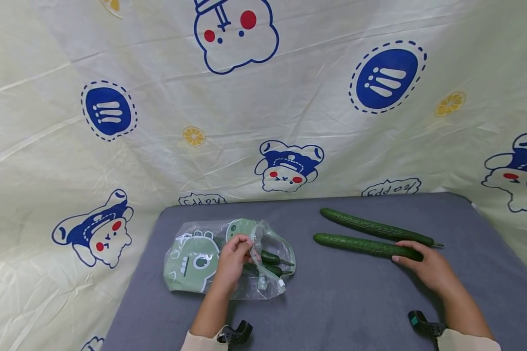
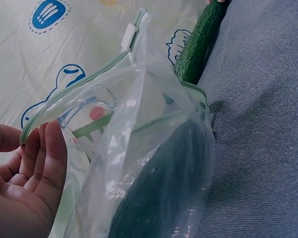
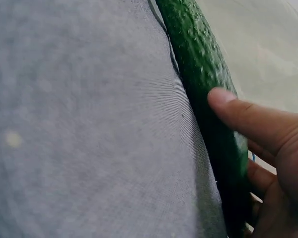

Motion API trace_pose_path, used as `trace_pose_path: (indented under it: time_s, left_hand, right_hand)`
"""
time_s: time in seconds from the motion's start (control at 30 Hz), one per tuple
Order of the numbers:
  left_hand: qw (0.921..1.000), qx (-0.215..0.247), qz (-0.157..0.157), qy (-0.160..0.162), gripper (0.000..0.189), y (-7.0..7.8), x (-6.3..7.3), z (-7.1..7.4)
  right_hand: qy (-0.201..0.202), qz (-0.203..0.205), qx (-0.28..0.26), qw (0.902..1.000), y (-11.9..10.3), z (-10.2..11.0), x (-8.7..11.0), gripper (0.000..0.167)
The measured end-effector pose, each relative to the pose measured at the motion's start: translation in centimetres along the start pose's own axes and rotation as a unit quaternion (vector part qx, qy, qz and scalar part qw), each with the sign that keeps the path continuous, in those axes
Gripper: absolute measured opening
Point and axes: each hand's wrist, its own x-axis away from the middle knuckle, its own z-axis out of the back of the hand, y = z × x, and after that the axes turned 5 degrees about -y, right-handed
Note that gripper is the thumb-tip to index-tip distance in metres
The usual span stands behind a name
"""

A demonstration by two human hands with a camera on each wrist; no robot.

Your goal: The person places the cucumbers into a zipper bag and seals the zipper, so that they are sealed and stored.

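A clear zip bag [image 1: 193, 258] with green cartoon print lies on the left of the table, its mouth facing right. My left hand [image 1: 232, 261] pinches the green-edged rim [image 2: 64, 94] between thumb and fingers, holding the mouth apart. Inside the bag are cucumbers [image 1: 270, 257], stem ends toward the opening. On the right, my right hand [image 1: 435, 270] grips the nearer of two long cucumbers [image 1: 351, 243] by its right end. In the right wrist view the thumb [image 3: 223, 99] lies along its side, and the other fingers are partly hidden behind it.
Just behind the gripped one lies another cucumber [image 1: 369, 225], its stem pointing right. A white slider [image 2: 130, 37] sits on the bag's zip. The grey table [image 1: 316, 302] ends at the back against a printed curtain [image 1: 228, 161].
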Motion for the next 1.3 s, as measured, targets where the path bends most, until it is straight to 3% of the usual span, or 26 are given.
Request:
trace_pose_path:
  time_s: [0.23,0.6,1.3]
  left_hand:
    - [1.0,-0.001,-0.004,-0.003,0.013,0.0,0.1,0.1]
    - [1.0,-0.006,0.007,0.002,0.015,0.1,0.1,0.3]
    - [1.0,-0.007,0.0,-0.003,0.016,0.0,0.1,0.2]
  right_hand:
    - [0.005,0.022,0.002,0.9998,-1.0,-0.6,0.3,0.078]
    - [0.016,0.087,0.006,0.996,-4.1,-1.9,1.1,0.067]
    - [0.029,0.111,0.016,0.9933,-7.2,-4.9,2.4,0.063]
